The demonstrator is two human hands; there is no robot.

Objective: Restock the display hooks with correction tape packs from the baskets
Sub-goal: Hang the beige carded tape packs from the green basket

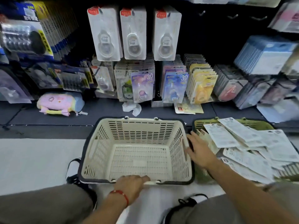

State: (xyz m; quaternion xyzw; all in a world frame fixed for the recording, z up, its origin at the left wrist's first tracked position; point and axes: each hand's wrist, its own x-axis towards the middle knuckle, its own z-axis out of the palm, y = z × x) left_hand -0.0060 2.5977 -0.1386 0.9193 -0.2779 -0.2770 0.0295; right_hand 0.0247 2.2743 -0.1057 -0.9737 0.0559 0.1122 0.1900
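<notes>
Here, the white basket's (137, 143) rim was gripped by the left hand (131, 183); the right hand (199, 152), fingers straight, touched its side. Packs (249, 143), heaped high in the green basket (200, 122), could be knocked out.

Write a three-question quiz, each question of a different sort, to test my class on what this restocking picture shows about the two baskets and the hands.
1. True or false: the cream basket holds correction tape packs.
2. Which hand grips the cream basket's near rim? A) left hand B) right hand
3. Fill in: the loose packs are piled in the ____ basket.

Key
1. False: nothing shows inside it.
2. A: its fingers curl over the near rim, while the right hand lies with straight fingers against the cream basket's right wall.
3. Green, the one to the right.
</notes>
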